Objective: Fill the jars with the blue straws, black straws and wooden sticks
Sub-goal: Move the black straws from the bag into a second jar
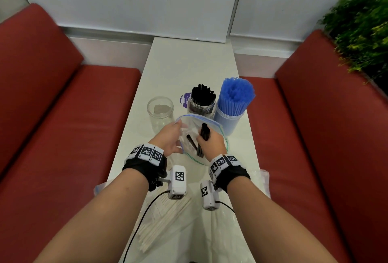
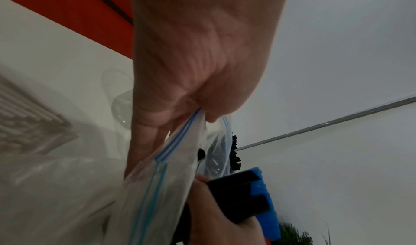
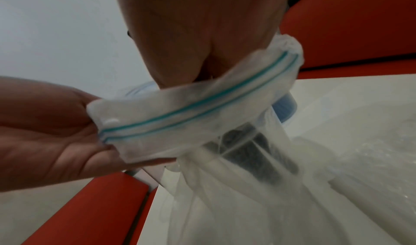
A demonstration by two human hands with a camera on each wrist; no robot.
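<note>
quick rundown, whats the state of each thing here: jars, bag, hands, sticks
zip bag: open, mouth held wide, one loose black straw inside
left hand: pinches the bag's rim
right hand: inside the bag, grips a few black straws
empty jar: upright, nothing in it
black straw jar: upright, nearly full
blue straw jar: upright, packed
wooden sticks: lying on the table, not yet in a jar

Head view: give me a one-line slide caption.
Left hand holds a zip bag open while right hand lifts black straws out.
</note>
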